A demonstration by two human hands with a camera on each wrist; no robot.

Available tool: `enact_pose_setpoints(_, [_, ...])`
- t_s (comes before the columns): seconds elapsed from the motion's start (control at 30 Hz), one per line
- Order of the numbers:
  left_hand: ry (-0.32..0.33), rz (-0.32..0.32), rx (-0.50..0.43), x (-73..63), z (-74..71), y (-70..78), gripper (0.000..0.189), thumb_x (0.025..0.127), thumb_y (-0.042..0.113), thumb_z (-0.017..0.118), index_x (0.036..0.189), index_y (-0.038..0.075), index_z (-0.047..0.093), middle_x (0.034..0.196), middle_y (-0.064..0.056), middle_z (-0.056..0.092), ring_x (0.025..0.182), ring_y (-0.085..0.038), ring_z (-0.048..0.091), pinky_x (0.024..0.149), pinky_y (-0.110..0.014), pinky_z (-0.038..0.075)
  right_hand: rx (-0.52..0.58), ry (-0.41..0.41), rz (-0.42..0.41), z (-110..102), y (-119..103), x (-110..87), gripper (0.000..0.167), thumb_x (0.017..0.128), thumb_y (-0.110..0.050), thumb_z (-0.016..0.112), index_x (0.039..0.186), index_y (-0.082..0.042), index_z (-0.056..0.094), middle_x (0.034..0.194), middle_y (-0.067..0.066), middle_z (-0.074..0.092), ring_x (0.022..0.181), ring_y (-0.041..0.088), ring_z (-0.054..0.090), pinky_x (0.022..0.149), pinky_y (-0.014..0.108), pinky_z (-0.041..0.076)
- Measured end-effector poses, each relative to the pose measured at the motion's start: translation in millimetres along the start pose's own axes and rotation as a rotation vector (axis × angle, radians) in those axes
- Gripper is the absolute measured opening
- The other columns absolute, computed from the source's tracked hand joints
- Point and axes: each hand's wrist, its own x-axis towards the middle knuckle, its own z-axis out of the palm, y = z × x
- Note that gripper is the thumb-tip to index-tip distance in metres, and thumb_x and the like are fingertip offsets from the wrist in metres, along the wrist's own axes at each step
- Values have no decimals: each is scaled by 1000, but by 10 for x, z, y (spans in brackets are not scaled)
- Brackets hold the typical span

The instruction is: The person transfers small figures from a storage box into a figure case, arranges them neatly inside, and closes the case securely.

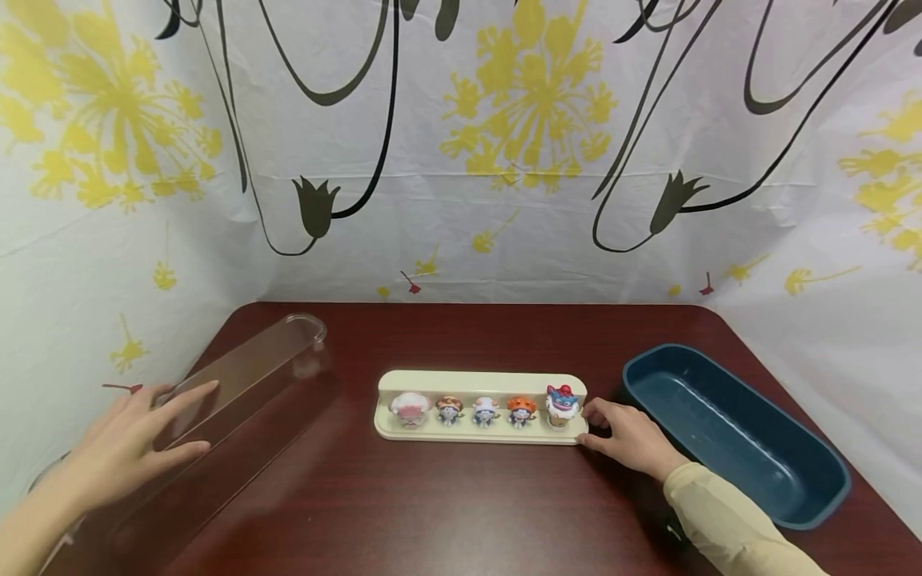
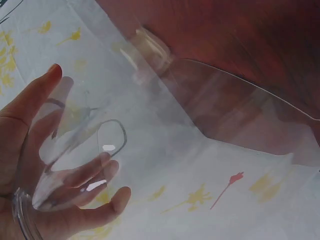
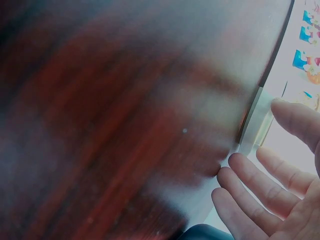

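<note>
A long clear plastic cover lies slanted along the left side of the table. My left hand is at its near part with fingers spread; in the left wrist view some fingers of that hand show through the plastic. Mid-table is a cream display base bearing several small figurines: a pink-and-white one, an orange-capped one, and a blue-and-red one in a cone among them. At the base's right end, the thumb and index finger of my right hand touch it, the other fingers extended.
A deep blue rectangular tub stands at an angle on the right, just beyond my right hand. The dark red wooden table has white flower-printed cloth behind it and along both sides.
</note>
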Motion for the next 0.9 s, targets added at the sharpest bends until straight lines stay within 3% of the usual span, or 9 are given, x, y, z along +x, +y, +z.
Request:
enact_pose_setpoints(0.27, [-59, 24, -40, 151, -90, 27, 71, 70, 31, 73, 132, 21, 40, 109, -25, 45, 94, -40, 43, 59, -56, 36, 0, 5, -4, 10, 6, -5, 32, 73, -33, 71, 94, -14, 57, 84, -1, 58, 77, 15, 54, 67, 38, 45])
enact_pose_setpoints(0.57, [-12, 131, -154, 428, -280, -1, 74, 66, 20, 76, 131, 17, 42, 113, -23, 42, 96, -38, 41, 68, -53, 30, -5, 7, -8, 23, 25, 4, 33, 73, -34, 70, 95, -13, 57, 86, -1, 58, 78, 15, 54, 69, 39, 45])
enact_pose_setpoints(0.9, [-17, 148, -225, 693, -461, 119, 71, 64, 16, 77, 128, 18, 47, 122, -22, 40, 108, -40, 35, 76, -56, 26, -2, 14, -8, 26, 31, 5, 32, 73, -32, 71, 95, -14, 57, 85, -1, 58, 78, 15, 54, 69, 39, 45])
